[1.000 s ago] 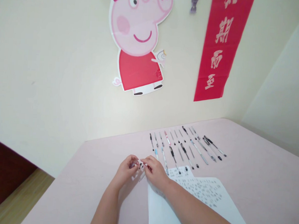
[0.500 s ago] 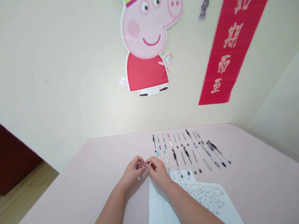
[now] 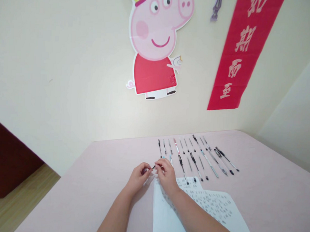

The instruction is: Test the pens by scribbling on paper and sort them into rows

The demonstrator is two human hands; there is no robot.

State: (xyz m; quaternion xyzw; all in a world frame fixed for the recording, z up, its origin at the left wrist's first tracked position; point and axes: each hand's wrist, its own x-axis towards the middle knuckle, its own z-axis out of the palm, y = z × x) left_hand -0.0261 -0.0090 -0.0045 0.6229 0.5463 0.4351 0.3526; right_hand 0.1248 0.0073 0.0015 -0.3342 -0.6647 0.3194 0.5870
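My left hand (image 3: 139, 177) and my right hand (image 3: 166, 173) meet just above the table, fingertips pinched and a small gap between them. A thin dark pen part (image 3: 153, 167) spans that gap, gripped at both ends; the fingers hide the rest of it. Just beyond my right hand lie pens with light blue ends (image 3: 171, 159), partly covered by it. A black-gripped pen (image 3: 181, 164) rests to its right. Under my right forearm is a sheet of paper with handwriting (image 3: 205, 201).
Several pens, refills and small black caps lie in two rough rows, among them a pink pen (image 3: 176, 146) and a light blue pen (image 3: 209, 164). The pale pink table (image 3: 88, 195) meets a wall with a cartoon pig cutout (image 3: 154, 74) and a red banner (image 3: 235, 68).
The fingertips have drawn slightly apart, and a thin dark piece now shows between them. My right hand has risen a little. The camera view has shifted slightly.
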